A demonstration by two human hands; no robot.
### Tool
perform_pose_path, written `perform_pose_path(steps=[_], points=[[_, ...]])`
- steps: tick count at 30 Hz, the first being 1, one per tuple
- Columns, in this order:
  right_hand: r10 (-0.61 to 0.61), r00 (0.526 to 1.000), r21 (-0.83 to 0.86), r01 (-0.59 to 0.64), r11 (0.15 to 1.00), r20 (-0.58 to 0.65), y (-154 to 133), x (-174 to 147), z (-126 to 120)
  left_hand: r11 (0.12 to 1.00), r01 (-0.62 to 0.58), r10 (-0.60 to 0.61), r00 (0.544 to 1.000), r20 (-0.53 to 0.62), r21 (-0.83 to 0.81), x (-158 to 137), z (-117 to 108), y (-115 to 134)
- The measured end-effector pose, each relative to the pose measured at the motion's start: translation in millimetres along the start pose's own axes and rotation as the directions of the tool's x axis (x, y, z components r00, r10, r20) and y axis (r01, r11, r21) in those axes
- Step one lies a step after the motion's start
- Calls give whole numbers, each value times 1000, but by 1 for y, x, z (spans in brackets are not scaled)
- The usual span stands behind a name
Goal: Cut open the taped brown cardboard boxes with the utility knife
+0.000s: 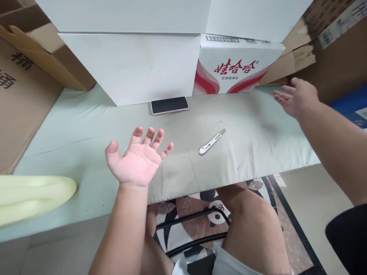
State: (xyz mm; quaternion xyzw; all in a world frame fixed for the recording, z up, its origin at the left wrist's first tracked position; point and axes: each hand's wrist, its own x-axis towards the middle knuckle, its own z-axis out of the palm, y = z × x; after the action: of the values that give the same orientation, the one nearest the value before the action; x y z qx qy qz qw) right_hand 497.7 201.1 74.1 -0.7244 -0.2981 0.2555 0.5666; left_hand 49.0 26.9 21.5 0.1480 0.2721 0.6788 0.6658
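Note:
My left hand [139,160] is raised palm up over the middle of the pale green cloth, fingers spread and nothing in it. To its right, a white utility knife [212,141] lies on the cloth, apart from both hands. Behind the hand, a phone [169,105] with a dark screen lies flat against the foot of a white box. My right hand [299,96] hovers near the table's right side, its fingers apart and holding nothing. The white and red carton [233,68] stands to its left.
White boxes [132,65] line the back of the cloth-covered table [94,133]. Brown cardboard boxes [25,76] stand at the left, with more at the right. A pale yellow, rounded object [37,194] rests at the left front. My knees [252,217] are under the front edge.

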Motion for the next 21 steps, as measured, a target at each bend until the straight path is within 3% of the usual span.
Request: perform_pose_path(steps=[3, 6, 10, 13, 15, 17, 21], points=[[100, 995, 20, -99, 995, -10, 6, -26, -5, 1000, -11, 10, 1000, 26, 10, 0, -3, 2], [115, 993, 5, -115, 993, -26, 1, -47, -18, 1000, -23, 22, 999, 37, 18, -5, -3, 7], [29, 998, -53, -27, 998, 47, -32, -74, -27, 996, -58, 58, 998, 6, -61, -19, 2, 16], [-102, 974, -121, 128, 984, 201, -61, -107, -14, 990, -111, 108, 993, -50, -81, -30, 4, 25], [-194, 923, -161, 258, 953, 331, -74, -135, 8, 989, -143, 145, 985, -97, 32, -33, 1, 31], [-263, 842, -187, 387, 903, 471, -79, -168, 41, 972, -146, 170, 978, -123, 186, -33, -4, 35], [-300, 598, -185, 614, 768, 743, -81, -243, 129, 884, -82, 152, 981, -118, 461, -31, -18, 41]])
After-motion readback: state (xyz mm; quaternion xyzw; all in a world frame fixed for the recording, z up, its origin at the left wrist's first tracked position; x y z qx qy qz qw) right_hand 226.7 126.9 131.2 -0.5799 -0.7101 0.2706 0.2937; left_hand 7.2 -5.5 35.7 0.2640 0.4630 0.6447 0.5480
